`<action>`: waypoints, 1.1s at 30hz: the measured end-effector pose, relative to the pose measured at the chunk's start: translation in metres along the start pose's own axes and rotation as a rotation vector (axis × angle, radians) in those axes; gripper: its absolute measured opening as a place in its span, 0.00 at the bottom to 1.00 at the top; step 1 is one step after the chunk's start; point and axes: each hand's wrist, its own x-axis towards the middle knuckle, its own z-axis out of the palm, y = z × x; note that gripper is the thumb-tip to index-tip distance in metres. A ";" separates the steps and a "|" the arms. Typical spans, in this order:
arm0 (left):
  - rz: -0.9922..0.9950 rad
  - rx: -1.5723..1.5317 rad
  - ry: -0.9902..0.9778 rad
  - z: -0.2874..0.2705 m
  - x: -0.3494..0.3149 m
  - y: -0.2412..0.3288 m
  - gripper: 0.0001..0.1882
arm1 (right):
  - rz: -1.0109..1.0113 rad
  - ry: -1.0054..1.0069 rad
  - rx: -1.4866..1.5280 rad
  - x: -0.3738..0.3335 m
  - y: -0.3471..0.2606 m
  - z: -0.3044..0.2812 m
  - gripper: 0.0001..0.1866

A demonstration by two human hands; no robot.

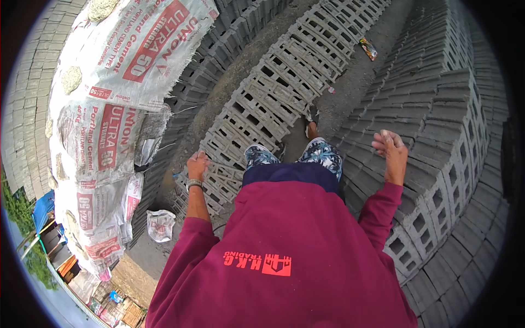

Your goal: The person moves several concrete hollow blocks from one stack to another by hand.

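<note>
In an outdoor yard of grey hollow blocks, the person stands in a dirt lane (350, 82), left hand (197, 164) curled empty over the low block row (273, 93), right hand (390, 148) open, touching the tall block stack (437, 142), apparently between lifts.

To my left, white and red cement sacks (117, 82) cover a tall stack. A crumpled sack (160, 224) lies on the dirt ground (350, 82) near them. Far ahead, a colourful wrapper (368, 48) lies on the ground. A blue tarp (42, 210) shows far left.
</note>
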 end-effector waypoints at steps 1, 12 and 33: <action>0.001 0.020 0.010 -0.006 0.005 -0.003 0.16 | -0.007 0.003 0.026 -0.017 -0.001 0.002 0.18; 0.419 0.157 0.119 -0.089 0.040 -0.053 0.13 | -0.043 -0.009 0.096 -0.147 0.029 0.050 0.18; -0.044 0.671 -0.370 -0.280 -0.022 -0.260 0.12 | -0.261 0.919 -0.442 -0.489 0.108 0.050 0.21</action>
